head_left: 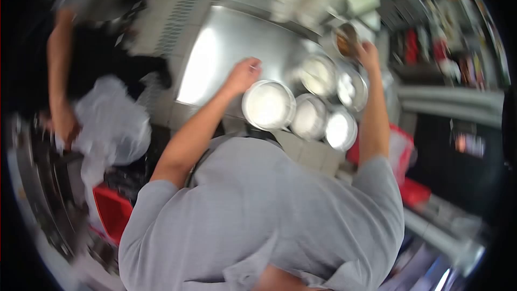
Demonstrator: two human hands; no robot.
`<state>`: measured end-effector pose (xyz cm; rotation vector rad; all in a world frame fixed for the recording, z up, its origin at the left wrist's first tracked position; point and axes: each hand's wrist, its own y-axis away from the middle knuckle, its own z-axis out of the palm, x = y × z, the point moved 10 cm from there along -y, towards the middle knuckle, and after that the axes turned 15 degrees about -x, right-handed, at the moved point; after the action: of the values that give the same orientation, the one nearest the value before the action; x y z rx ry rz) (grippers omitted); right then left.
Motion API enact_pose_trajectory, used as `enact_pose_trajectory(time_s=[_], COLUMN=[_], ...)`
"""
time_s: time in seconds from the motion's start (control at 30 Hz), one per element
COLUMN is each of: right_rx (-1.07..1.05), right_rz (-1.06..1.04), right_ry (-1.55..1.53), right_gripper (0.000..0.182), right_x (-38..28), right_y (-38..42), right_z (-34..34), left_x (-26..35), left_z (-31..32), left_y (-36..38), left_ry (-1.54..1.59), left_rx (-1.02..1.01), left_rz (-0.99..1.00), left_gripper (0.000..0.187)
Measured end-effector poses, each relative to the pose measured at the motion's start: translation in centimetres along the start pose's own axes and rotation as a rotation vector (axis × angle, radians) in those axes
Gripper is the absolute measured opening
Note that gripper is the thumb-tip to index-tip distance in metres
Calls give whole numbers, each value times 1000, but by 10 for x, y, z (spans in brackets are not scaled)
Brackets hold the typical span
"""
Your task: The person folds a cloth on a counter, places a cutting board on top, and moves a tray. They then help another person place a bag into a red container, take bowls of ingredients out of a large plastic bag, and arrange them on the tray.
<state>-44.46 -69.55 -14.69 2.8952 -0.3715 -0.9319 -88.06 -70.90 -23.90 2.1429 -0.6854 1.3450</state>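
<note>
My left hand is closed, its fingers curled over the steel table just behind a large round tub of white powder. Whether anything small is in those fingers is hidden by blur. Out to the right, my right hand grips a small round container with brown contents, smeared by motion. Between my arms stand more round tubs: one with pale contents, one with white lumps, one with white powder and another bright white one.
The steel table reaches away to the left. At left a co-worker's hand is beside a translucent plastic bag, above a red bin. Shelves with blurred goods line the right; a red-and-white bag lies below.
</note>
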Motion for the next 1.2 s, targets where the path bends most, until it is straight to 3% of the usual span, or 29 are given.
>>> enact_pose_trajectory(time_s=[0.03,0.07,0.17,0.3,0.37,0.43,0.47,0.5,0.53,0.57,0.6,0.7,0.8,0.87,0.93,0.97,1.03,1.1,1.17,1.2], right_rx=[27,-17,11,-126,-39,-77,-77,-150,-264,-359,-148,-437,-473,-499,-549,-587,-606,-603,-617,-567], right_rz=[-44,48,17,143,-43,192,105,-10,-103,-124,-245,-224,-250,-280,-148,-34,-27,-7,-17,57], right_ry=[-45,-195,-91,-153,188,185,114,-110,40,-74,-111,-117,79,112,50,8,33,45,49,-70], right_gripper=[27,25,27,30,34,37,37,37,31,23,19,17,14,13,13,13,13,13,18,32], right_x=[-1,35,77,98,85,74,61,121,121,135,137,121,129,130,135,148,143,144,151,148], right_y=[8,1,-13,1,-2,21,18,-16,-24,-32,-31,-36,-43,-49,-49,-51,-49,-48,-53,-47], right_z=[-11,-7,-13,1,-7,-18,-16,12,18,30,21,45,61,75,83,89,94,91,96,92], left_x=[12,22,40,44,48,22,30,22,19,32,46,40,41,44,5,-14,-80,-95,-140,-143], left_z=[20,37,68,114,126,141,131,132,136,133,129,129,102,41,0,-12,-6,1,35,42], left_y=[-19,-36,-78,-109,-110,-105,-96,-95,-97,-93,-85,-82,-55,8,95,142,218,253,252,247], left_ry=[-35,-71,-200,-277,-184,-163,-145,-135,-149,-165,-200,-216,-199,67,152,88,-42,-92,260,265], left_rx=[-17,-41,-22,-117,-136,12,40,52,25,-27,1,-86,41,554,892,1033,1215,1173,951,956], left_rz=[-10,-23,-107,-201,-175,-246,-304,-269,-307,-319,-319,-380,-315,-37,-97,-234,-521,-583,-721,-720], left_gripper=[34,40,47,52,42,36,37,40,43,42,39,38,36,34,26,23,25,30,43,43])
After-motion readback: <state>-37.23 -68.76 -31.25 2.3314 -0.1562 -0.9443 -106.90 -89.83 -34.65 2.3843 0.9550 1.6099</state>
